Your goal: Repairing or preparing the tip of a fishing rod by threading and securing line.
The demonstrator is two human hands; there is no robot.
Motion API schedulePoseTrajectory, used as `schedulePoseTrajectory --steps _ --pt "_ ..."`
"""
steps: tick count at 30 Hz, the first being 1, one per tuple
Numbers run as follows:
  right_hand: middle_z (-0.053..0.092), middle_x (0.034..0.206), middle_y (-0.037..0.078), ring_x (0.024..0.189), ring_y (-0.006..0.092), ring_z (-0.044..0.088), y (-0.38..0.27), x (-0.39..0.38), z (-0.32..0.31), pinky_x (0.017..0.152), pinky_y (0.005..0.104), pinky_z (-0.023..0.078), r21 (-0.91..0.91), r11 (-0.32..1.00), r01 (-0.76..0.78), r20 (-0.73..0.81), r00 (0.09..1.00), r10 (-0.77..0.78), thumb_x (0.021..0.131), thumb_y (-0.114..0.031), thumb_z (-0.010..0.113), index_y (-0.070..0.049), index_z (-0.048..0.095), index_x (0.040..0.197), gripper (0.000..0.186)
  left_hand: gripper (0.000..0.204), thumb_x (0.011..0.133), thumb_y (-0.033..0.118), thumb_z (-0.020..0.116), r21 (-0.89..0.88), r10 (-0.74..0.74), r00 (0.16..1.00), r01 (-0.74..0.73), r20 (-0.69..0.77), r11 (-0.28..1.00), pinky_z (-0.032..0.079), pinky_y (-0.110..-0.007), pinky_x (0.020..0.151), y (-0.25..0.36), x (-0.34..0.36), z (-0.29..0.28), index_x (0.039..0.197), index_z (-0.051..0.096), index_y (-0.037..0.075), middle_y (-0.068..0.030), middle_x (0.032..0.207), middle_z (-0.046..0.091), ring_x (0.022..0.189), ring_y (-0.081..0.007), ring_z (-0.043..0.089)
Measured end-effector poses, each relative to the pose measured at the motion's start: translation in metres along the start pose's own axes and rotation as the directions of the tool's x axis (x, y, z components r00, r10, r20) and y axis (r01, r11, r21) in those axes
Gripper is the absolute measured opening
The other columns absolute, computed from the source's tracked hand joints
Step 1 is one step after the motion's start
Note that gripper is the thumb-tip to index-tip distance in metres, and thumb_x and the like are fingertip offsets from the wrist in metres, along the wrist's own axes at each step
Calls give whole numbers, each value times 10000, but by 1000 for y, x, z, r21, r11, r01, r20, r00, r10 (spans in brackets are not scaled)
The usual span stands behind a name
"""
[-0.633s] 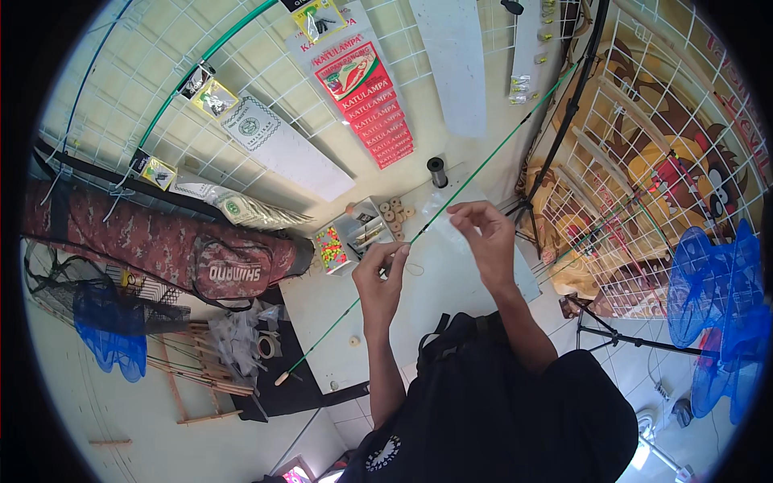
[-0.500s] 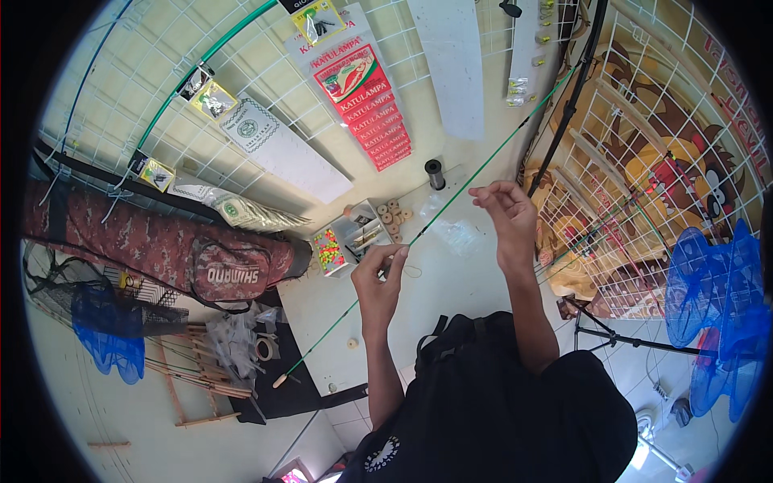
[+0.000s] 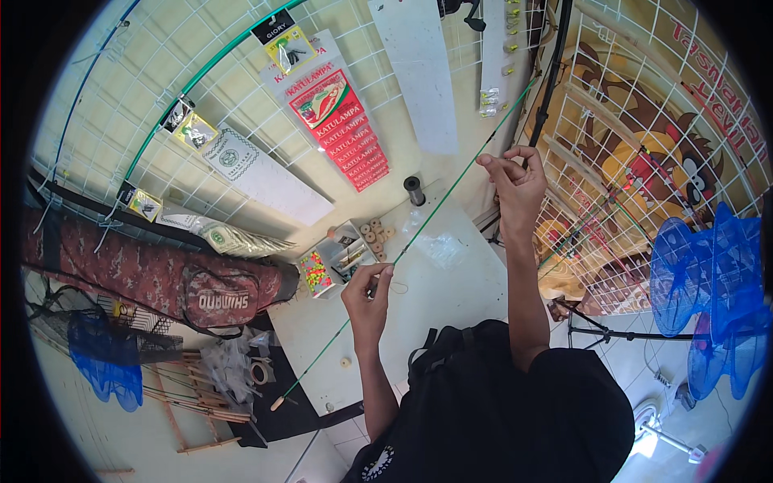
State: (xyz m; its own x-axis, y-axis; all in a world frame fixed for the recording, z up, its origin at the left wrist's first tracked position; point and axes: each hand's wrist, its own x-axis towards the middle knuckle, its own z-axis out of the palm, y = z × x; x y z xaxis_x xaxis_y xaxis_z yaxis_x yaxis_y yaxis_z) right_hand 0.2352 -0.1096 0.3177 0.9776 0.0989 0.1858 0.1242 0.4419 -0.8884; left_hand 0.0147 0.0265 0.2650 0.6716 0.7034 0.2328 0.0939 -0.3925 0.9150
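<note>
A thin green fishing rod (image 3: pixel 445 198) slants across the view, from its pale handle end at the lower left up to the far right. My left hand (image 3: pixel 367 296) pinches it between thumb and fingertips, below a dark band. A small loop of thin line (image 3: pixel 400 287) shows beside that hand. To the right, my right hand (image 3: pixel 519 183) is raised near the upper part of the rod, thumb and index finger pressed together. Whatever lies between those fingertips is too fine to make out.
On the white table (image 3: pixel 322 354) stand a divided box with colourful beads (image 3: pixel 316 275), several cork rings (image 3: pixel 373 233), a dark spool (image 3: pixel 414 191) and clear plastic (image 3: pixel 442 250). A camouflage rod bag (image 3: pixel 145 270) lies left; blue nets (image 3: pixel 684 278) hang right.
My right hand has moved up and to the right, farther from my left hand. The left still pinches the rod. The whole view has shifted slightly.
</note>
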Motion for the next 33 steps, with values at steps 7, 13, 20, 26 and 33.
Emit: schedulePoseTrajectory --steps 7,13,20,26,33 --pt "688 701 99 687 43 564 5 9 -1 661 198 402 -100 990 101 -25 994 -104 792 -84 778 -65 470 904 328 107 881 109 685 -5 0 1000 0 9 1000 380 -222 563 -3 0 4 922 698 10 -23 797 627 620 -63 460" --pt "689 702 99 667 40 559 7 11 -2 643 193 394 -99 990 103 -40 993 -108 802 -95 774 -64 474 886 313 101 881 108 685 -7 16 1000 -16 5 1000 376 -225 556 -2 0 4 919 699 16 -16 788 619 616 -63 455" --pt "689 706 94 647 30 542 2 12 -1 597 180 369 -101 990 97 -60 993 -103 800 -99 776 -62 475 869 311 105 879 113 688 -8 0 1000 0 7 1000 370 -230 549 -2 0 5 920 697 17 -13 765 600 606 -62 444" --pt "646 657 42 624 27 500 5 13 -4 603 183 366 -122 986 118 -67 990 -126 800 -105 778 -60 481 852 305 114 881 116 687 4 -4 1000 4 14 1000 364 -229 549 -4 0 4 921 699 10 -14 760 596 603 -63 440" --pt "635 670 32 659 33 506 7 7 -2 669 190 386 -135 978 157 -77 983 -168 794 -103 783 -56 494 837 296 125 885 129 685 -9 -28 1000 28 1 1000 370 -230 556 -8 0 3 920 700 9 -17 768 604 612 -64 451"
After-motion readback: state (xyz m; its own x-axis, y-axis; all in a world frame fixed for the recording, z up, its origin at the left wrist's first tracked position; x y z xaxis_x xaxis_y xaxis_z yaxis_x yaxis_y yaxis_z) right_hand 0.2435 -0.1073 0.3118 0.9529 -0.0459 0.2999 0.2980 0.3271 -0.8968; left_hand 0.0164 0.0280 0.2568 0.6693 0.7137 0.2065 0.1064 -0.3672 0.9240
